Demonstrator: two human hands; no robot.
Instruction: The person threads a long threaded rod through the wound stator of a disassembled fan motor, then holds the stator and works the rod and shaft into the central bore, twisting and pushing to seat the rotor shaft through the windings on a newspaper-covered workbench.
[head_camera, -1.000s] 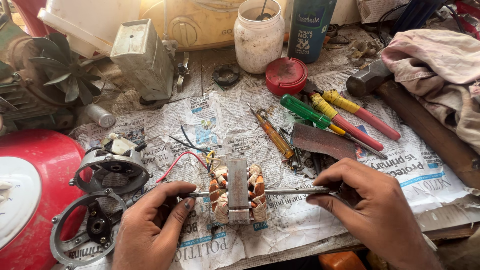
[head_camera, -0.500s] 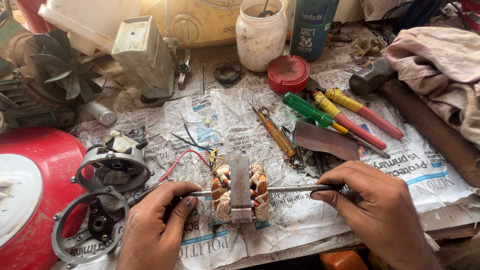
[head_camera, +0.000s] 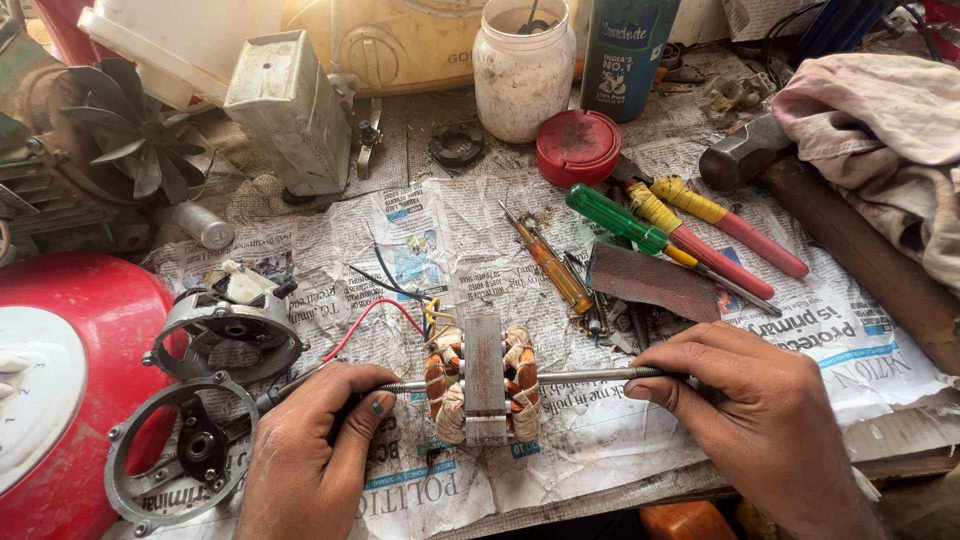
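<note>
Stator (head_camera: 485, 378), wound with copper coils, lies on newspaper (head_camera: 450, 230) at the near middle of the worktop (head_camera: 900, 455), a thin metal rod (head_camera: 575, 377) passing through it sideways. We see the left hand (head_camera: 315, 455) closed around the rod's left end and the right hand (head_camera: 755, 415) pinching its right end, both resting on the paper. Screwdrivers (head_camera: 650, 225) and a hammer (head_camera: 800, 200) lie behind, motor end caps (head_camera: 225, 330) to the left.
</note>
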